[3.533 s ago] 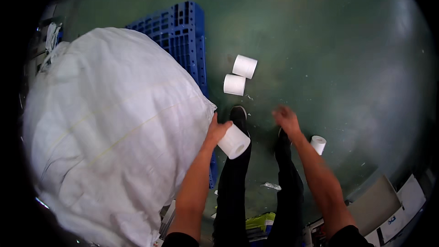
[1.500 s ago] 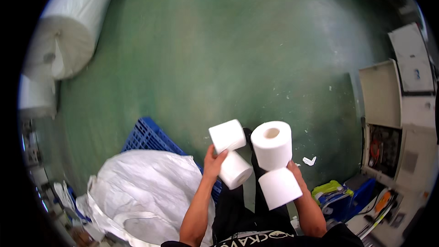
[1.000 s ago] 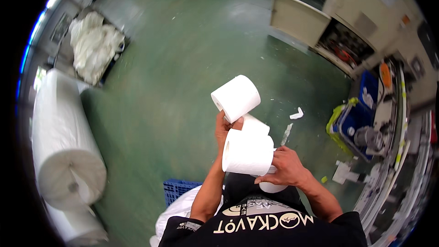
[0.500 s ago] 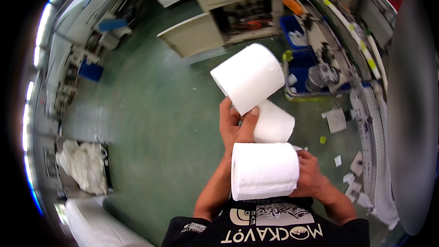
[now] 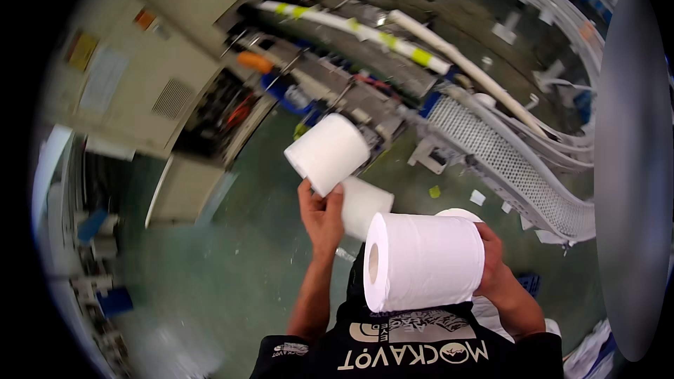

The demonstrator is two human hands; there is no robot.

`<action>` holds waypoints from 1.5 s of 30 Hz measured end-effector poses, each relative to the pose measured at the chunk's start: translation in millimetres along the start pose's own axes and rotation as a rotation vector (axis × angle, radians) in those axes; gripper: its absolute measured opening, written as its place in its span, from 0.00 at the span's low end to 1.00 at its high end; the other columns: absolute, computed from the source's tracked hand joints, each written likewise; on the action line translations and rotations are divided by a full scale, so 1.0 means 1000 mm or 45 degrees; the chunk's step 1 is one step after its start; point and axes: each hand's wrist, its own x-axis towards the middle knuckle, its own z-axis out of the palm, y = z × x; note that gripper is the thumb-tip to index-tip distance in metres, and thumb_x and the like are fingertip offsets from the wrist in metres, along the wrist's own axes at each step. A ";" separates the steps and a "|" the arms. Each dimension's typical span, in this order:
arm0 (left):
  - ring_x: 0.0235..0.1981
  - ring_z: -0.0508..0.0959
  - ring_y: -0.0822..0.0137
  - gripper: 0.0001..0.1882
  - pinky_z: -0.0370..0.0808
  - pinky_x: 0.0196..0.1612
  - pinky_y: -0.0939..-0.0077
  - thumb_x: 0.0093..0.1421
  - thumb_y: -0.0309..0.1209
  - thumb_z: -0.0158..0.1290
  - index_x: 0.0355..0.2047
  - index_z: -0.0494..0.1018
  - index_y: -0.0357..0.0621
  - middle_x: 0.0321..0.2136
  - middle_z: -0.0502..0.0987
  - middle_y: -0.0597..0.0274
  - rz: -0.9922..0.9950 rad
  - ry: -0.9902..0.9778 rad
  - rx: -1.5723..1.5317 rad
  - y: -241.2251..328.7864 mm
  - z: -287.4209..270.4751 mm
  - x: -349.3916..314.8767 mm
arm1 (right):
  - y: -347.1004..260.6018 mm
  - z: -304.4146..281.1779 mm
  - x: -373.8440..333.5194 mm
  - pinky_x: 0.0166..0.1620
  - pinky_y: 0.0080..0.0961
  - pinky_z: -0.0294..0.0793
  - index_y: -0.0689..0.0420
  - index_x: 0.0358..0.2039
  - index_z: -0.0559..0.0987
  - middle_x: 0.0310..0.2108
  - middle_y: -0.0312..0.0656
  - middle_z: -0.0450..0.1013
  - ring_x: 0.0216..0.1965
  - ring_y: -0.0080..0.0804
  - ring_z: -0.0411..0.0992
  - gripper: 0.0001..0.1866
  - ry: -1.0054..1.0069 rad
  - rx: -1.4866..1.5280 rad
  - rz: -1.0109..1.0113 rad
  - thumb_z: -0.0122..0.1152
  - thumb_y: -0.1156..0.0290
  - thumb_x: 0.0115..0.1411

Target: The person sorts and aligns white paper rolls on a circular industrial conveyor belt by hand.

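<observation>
My left hand (image 5: 321, 217) is closed on the edges of two white toilet paper rolls, thumb toward the second. The upper roll (image 5: 328, 153) tilts, its end toward my fingers; the lower roll (image 5: 368, 209) lies just right of my thumb. In front of my chest, my right hand (image 5: 493, 260) grips the right end of another toilet paper roll (image 5: 430, 261), whose cardboard core shows at its left end. Behind that one, the rim of a further white roll (image 5: 460, 215) peeks out near my right fingers, most of it hidden.
Ahead runs a machine with a perforated curved conveyor (image 5: 484, 147) and a white pole with yellow bands (image 5: 358, 28). A beige cabinet (image 5: 140, 63) stands at left, with an open panel (image 5: 186, 193) low down. Paper scraps (image 5: 477, 198) lie on the green floor (image 5: 232, 274).
My view has turned right, so the cabinet has shifted left and the conveyor has come toward the middle. Both hands keep their rolls, and the right one's core end now faces me more.
</observation>
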 end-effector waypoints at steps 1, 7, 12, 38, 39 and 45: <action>0.33 0.76 0.76 0.24 0.72 0.36 0.81 0.61 0.24 0.55 0.55 0.60 0.39 0.37 0.78 0.57 -0.020 -0.031 0.037 -0.012 0.007 0.016 | 0.015 -0.007 -0.001 0.47 0.39 0.75 0.54 0.41 0.81 0.41 0.41 0.79 0.44 0.40 0.78 0.19 -0.012 -0.029 0.073 0.62 0.61 0.49; 0.31 0.76 0.73 0.23 0.73 0.35 0.80 0.62 0.27 0.54 0.56 0.60 0.38 0.37 0.77 0.57 -0.335 -0.101 0.264 -0.058 0.016 0.057 | 0.104 -0.025 -0.027 0.37 0.29 0.74 0.56 0.33 0.82 0.30 0.41 0.78 0.28 0.33 0.75 0.14 0.137 0.213 0.719 0.69 0.64 0.46; 0.34 0.75 0.72 0.25 0.72 0.39 0.77 0.62 0.31 0.55 0.56 0.61 0.38 0.39 0.77 0.56 -0.567 -0.029 0.387 -0.097 0.027 0.050 | 0.239 -0.025 -0.107 0.32 0.23 0.74 0.62 0.40 0.82 0.28 0.38 0.78 0.27 0.22 0.74 0.15 0.182 1.033 1.643 0.66 0.67 0.55; 0.40 0.78 0.63 0.19 0.77 0.41 0.67 0.65 0.32 0.50 0.54 0.63 0.39 0.44 0.75 0.53 -0.552 -0.296 0.236 -0.099 0.155 0.005 | 0.327 -0.129 -0.388 0.55 0.41 0.70 0.65 0.46 0.78 0.48 0.59 0.74 0.52 0.52 0.71 0.33 -0.134 -0.103 2.469 0.53 0.44 0.57; 0.40 0.78 0.64 0.19 0.77 0.41 0.67 0.65 0.32 0.50 0.54 0.63 0.40 0.44 0.75 0.54 -0.548 -0.328 0.209 -0.101 0.150 0.007 | 0.321 -0.136 -0.392 0.55 0.41 0.69 0.65 0.47 0.77 0.48 0.60 0.73 0.52 0.53 0.71 0.34 -0.047 -0.149 2.514 0.53 0.44 0.57; 0.39 0.76 0.69 0.22 0.75 0.41 0.72 0.62 0.25 0.54 0.55 0.63 0.40 0.44 0.75 0.57 -0.586 -0.496 0.281 -0.103 0.124 0.011 | 0.242 -0.121 -0.421 0.44 0.40 0.74 0.65 0.40 0.80 0.37 0.56 0.77 0.40 0.45 0.77 0.25 0.410 -0.340 1.816 0.51 0.52 0.64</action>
